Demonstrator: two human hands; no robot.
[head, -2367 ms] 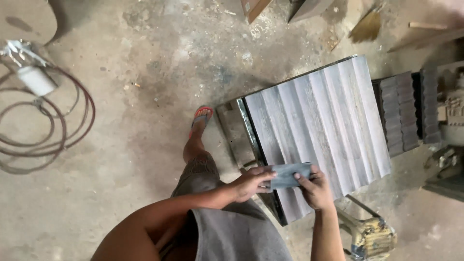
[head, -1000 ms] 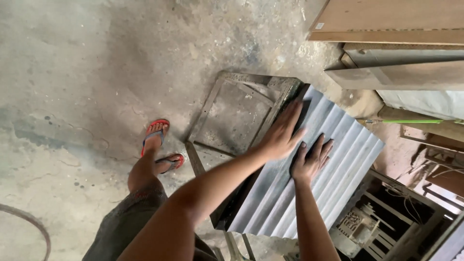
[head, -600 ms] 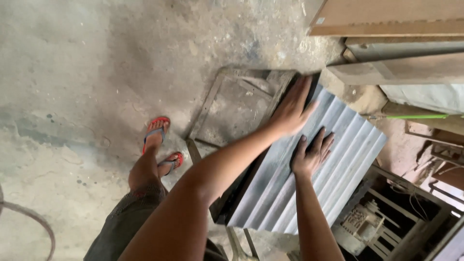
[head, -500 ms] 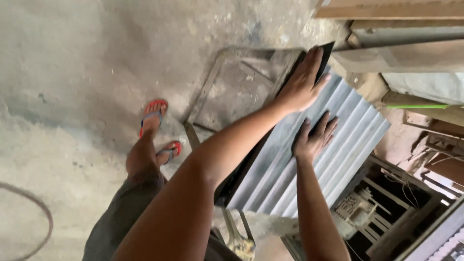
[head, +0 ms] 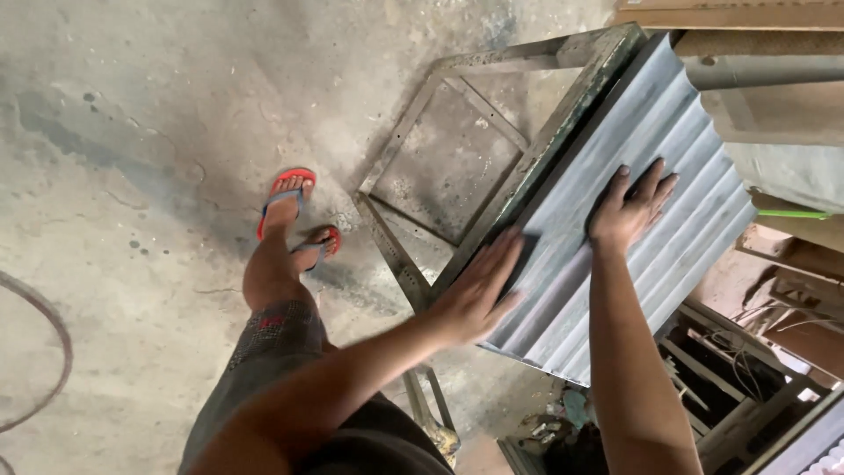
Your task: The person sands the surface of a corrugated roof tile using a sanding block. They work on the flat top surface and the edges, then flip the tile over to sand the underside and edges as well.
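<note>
In the head view, a grey ribbed panel (head: pixel 633 220) lies slanted across the right side of a rusty metal frame stand (head: pixel 457 167), its long grooves running from the upper right down to the lower left. The right hand (head: pixel 629 207) lies flat on the middle of the panel, fingers spread and released, gripping nothing. The left hand (head: pixel 479 295) is also open, fingers straight and together, pressed on the panel's lower left edge where it meets the frame's rail; it is slightly blurred.

Half a second ago the left hand sat high, at the panel's far upper corner; now it is down at the near edge, closer to the body. The right hand has stayed near the panel's middle. The panel looks to fill more of the view, and the frame's open left bay shows fully.

Left of the frame, the person's feet in red flip-flops (head: pixel 294 207) stand on the stained concrete floor (head: pixel 132 132). Above and right of the panel lie wooden boards (head: pixel 756 13). Below the panel's lower right edge sits a dark cluttered rack (head: pixel 712 387). A thin cable (head: pixel 40 352) curves over the floor far left of the frame.
</note>
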